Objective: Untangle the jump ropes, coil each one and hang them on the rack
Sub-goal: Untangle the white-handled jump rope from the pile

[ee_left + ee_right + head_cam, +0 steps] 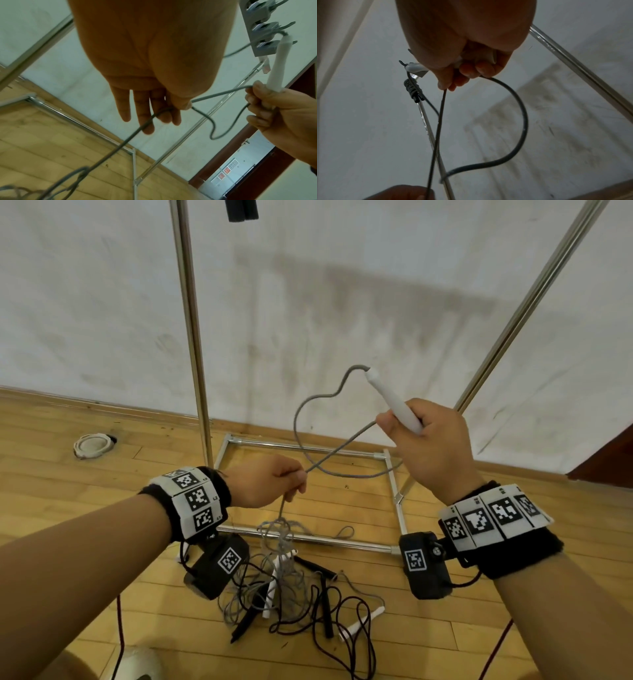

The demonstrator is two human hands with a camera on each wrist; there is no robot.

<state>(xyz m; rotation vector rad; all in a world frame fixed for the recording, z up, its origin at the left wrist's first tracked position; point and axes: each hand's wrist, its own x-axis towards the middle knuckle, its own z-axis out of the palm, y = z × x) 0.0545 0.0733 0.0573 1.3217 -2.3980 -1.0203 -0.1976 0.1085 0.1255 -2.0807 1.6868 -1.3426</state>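
Grey rope, white handle, black-and-white checkered wristbands.

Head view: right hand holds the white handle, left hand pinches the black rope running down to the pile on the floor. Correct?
Not quite: the rope in the left hand is grey, not black, as the head view shows. The rest stands: the right hand holds the white handle, and the grey rope runs down to the pile on the floor.

head looks down; wrists look up, close
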